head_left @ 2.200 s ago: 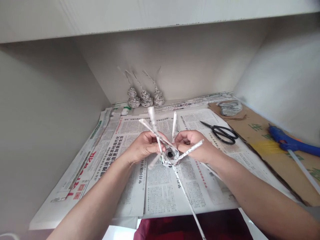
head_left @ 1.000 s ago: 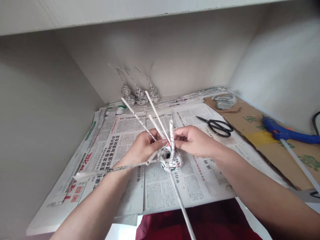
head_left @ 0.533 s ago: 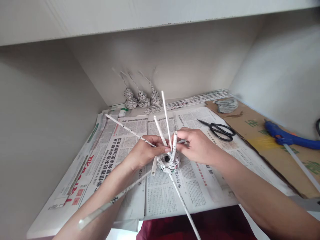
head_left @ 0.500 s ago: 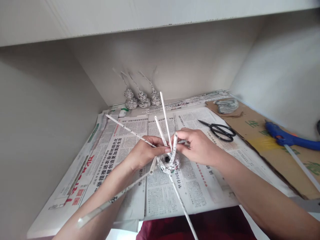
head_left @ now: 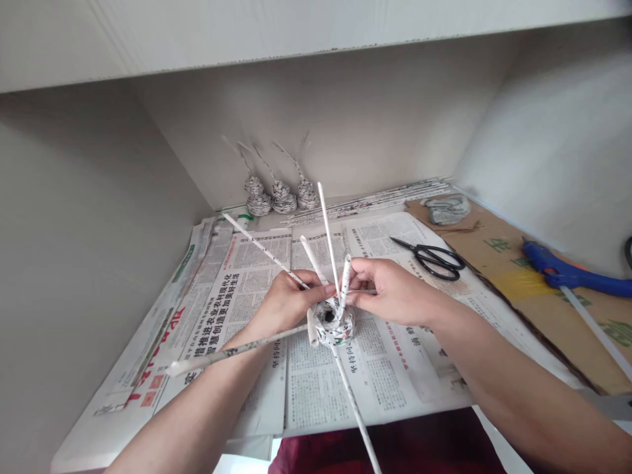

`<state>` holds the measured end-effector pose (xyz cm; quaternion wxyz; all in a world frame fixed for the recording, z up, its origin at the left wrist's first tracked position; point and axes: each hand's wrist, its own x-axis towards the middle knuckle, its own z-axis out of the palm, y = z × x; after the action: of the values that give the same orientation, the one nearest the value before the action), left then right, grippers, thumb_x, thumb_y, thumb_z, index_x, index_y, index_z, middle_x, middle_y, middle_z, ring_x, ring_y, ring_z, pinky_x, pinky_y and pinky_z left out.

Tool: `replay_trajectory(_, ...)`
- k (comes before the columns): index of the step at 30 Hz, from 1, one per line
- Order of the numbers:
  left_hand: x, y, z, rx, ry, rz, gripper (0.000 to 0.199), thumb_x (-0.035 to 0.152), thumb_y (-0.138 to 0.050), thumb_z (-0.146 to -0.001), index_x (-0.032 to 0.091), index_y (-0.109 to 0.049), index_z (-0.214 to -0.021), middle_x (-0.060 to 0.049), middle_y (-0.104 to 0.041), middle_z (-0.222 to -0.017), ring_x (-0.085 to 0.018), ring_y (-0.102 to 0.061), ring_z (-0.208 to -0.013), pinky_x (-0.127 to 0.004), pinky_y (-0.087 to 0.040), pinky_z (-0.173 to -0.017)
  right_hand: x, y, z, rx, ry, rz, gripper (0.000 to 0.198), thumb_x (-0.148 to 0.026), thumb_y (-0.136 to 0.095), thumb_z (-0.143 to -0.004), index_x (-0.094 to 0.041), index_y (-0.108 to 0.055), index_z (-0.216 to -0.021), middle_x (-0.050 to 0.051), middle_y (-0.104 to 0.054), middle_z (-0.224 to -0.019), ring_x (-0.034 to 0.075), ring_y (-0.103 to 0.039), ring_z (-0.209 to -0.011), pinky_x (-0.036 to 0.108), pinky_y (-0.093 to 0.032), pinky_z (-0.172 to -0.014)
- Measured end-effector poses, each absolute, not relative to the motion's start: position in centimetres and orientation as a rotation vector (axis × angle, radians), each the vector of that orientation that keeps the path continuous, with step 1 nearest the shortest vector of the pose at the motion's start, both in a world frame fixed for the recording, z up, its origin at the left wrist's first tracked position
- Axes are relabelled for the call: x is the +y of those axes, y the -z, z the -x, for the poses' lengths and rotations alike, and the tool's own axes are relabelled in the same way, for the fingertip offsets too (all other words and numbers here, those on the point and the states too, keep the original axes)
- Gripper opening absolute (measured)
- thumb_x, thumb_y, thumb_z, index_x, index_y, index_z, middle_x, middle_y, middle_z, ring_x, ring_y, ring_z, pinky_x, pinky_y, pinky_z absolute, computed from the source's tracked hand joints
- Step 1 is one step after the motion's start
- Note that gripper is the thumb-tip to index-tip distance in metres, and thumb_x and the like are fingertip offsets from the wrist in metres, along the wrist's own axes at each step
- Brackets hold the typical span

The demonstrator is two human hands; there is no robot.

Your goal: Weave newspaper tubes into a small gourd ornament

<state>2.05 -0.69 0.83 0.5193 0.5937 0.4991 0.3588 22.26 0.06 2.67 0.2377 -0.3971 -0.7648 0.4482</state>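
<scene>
Among the newspaper [head_left: 251, 408] headlines, 推进农业农村现代化 can be read; green characters, one of them 生, mark the cardboard [head_left: 476, 247] at right. Overlapping newspaper sheets spread across a grey-walled recess [head_left: 336, 118] beneath a pale overhead panel [head_left: 296, 26]. Above them, between both hands, sits a woven paper piece [head_left: 340, 336]; the left hand [head_left: 284, 304] grips its rim, and the right hand [head_left: 395, 289] pinches a paper tube [head_left: 364, 291] beside it. Black scissors [head_left: 434, 268] lie right of the hands.

Woven piece [head_left: 340, 334] rough paper; glue gun [head_left: 552, 264] plastic
</scene>
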Motion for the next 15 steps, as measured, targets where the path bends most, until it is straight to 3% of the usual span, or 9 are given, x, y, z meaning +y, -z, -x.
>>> replay_trajectory(5, -0.8, -1.3, -1.8, 1.174, -0.747, -1.538, 0.018, 0.032, -0.071, -0.069, 0.014, -0.069, -0.07, -0.003, -0.068, -0.068, -0.012, -0.057, -0.061, -0.025, -0.044, -0.06, 0.1, -2.8, -22.3, -2.18, -1.101, 1.062, 0.009, -0.014, -0.058, -0.081, -0.022, -0.059, -0.084, -0.001, -0.067, -0.08, 0.014, -0.063, -0.074, 0.028, -0.048, -0.067)
replay_trajectory(11, -0.8, -1.2, -1.8, 1.217, -0.825, -1.514, 0.022, 0.035, -0.07, -0.069, 0.013, -0.068, -0.074, -0.003, -0.068, -0.07, -0.013, -0.057, -0.063, -0.026, -0.046, -0.062, -0.5, -2.8, -21.6, -2.283, -0.393, 0.921, 0.021, -0.007, -0.057, -0.078, -0.025, -0.067, -0.085, 0.002, -0.067, -0.095, 0.023, -0.052, -0.106, 0.043, -0.038, -0.09)
replay_trajectory(15, -0.7, -0.9, -1.8, 1.233, -0.897, -1.539, 0.02, 0.032, -0.07, -0.07, 0.013, -0.068, -0.076, -0.003, -0.068, -0.072, -0.014, -0.059, -0.067, -0.026, -0.047, -0.063, -0.8, -2.6, -21.1, -2.247, -0.364, 0.888, 0.016, -0.013, -0.059, -0.081, -0.024, -0.067, -0.089, 0.001, -0.068, -0.086, 0.02, -0.056, -0.091, 0.037, -0.041, -0.082)
